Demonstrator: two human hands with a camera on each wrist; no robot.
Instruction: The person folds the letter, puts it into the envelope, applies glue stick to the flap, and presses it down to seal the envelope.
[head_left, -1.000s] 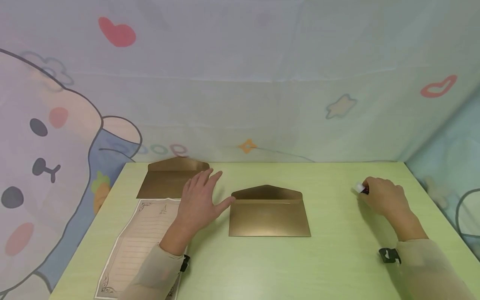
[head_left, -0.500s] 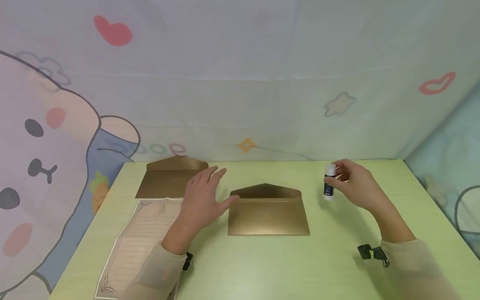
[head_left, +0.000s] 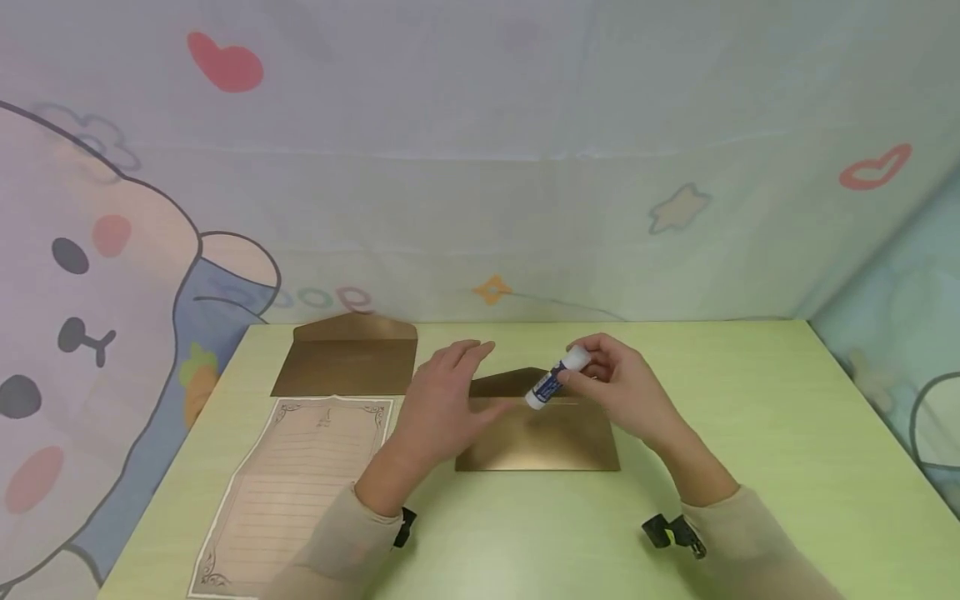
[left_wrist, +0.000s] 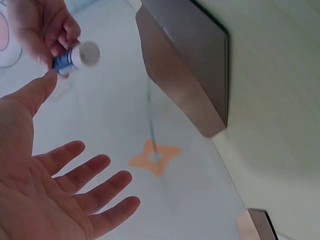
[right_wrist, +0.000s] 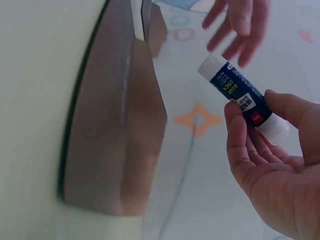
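My right hand (head_left: 626,387) pinches a glue stick (head_left: 553,382) between thumb and fingers, tilted, over the middle gold envelope (head_left: 536,442). White caps at both ends and a dark blue label reading "GLUE STICK" show on the glue stick (right_wrist: 240,92) in the right wrist view. My left hand (head_left: 442,408) hovers over the left side of that envelope, fingers spread and holding nothing. Its thumb points toward the lower end of the glue stick. In the left wrist view the left hand (left_wrist: 55,175) has its palm and straight fingers showing. The envelope's flap (head_left: 498,385) stands open, partly hidden by both hands.
A second gold envelope (head_left: 341,368) with its flap up lies at the back left of the pale green table (head_left: 750,400). In front of it is a lined letter sheet (head_left: 292,475) with an ornate border. A printed cloth (head_left: 420,108) hangs behind the table.
The right hand has lifted the glue stick from the right side and carried it left over the middle envelope. My left hand has moved right, toward it, uncovering more of the letter sheet.
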